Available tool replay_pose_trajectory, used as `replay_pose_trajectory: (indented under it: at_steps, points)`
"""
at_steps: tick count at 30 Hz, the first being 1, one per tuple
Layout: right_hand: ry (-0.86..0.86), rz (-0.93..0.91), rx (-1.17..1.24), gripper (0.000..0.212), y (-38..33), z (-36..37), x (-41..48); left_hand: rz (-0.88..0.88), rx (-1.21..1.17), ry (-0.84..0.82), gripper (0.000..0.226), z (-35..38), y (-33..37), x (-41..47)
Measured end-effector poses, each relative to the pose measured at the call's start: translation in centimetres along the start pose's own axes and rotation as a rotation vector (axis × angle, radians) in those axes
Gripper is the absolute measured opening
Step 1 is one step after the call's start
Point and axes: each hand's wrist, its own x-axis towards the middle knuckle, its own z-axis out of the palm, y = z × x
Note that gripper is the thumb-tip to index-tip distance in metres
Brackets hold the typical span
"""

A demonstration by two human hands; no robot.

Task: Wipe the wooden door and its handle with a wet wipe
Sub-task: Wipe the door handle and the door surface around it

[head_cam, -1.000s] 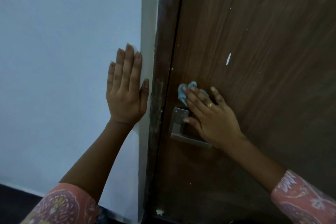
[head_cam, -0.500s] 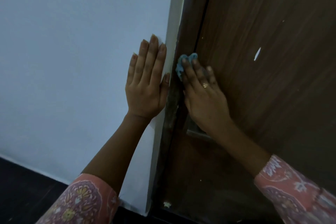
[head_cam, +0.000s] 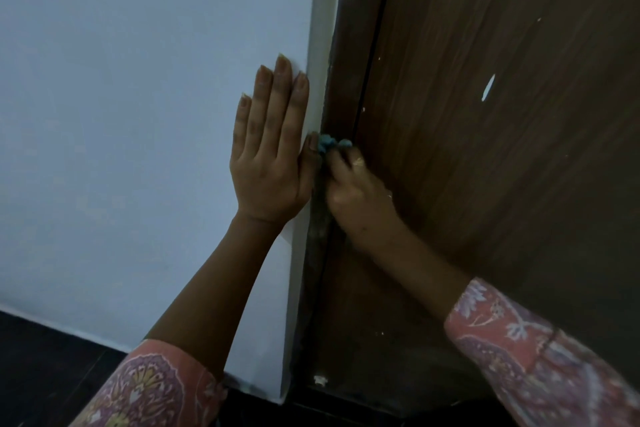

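The dark brown wooden door fills the right side, with a white chip in its surface. My right hand presses a crumpled blue wet wipe against the dark door frame, right at the gap along the door's left edge. Only the top of the wipe shows above my fingers. The door handle is hidden behind my right hand and wrist. My left hand lies flat on the pale wall, fingers together and pointing up, its thumb touching the wipe.
A pale blue-white wall covers the left half and ends in a white corner edge beside the frame. Dark floor runs along the bottom. My patterned pink sleeves fill both lower corners.
My right hand has slid the wipe leftward off the door panel, past the handle, onto the frame, now covering the handle. The view has shifted left. My left hand stayed flat on the wall.
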Motion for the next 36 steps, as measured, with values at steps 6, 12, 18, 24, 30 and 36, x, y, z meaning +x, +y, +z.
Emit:
replay_pose_trajectory:
  at_steps: [6,12,18,24,30,36]
  points:
    - [-0.311,0.226,0.045,0.067,-6.4,4.0,-4.8,-0.022,0.000,0.004,0.060,-0.1,0.1,0.1]
    - [-0.360,0.334,-0.071,0.074,-7.8,4.8,-6.3,-0.026,0.000,0.004,0.059,-0.1,0.1,0.1]
    - [-0.300,0.370,-0.165,0.068,-6.8,3.7,-3.0,-0.035,0.013,-0.006,0.056,-0.1,0.2,0.1]
    - [-0.571,0.142,-0.395,0.071,-6.3,3.3,-5.2,-0.040,0.013,0.017,0.060,0.0,0.1,0.0]
    - [-0.596,-0.269,-0.608,0.075,-4.8,2.5,-6.4,-0.029,0.016,0.002,0.067,-0.1,0.2,-0.1]
    - [-0.403,-0.012,-0.529,0.065,-2.4,1.4,-3.7,-0.038,0.010,0.008,0.060,0.0,0.1,0.0]
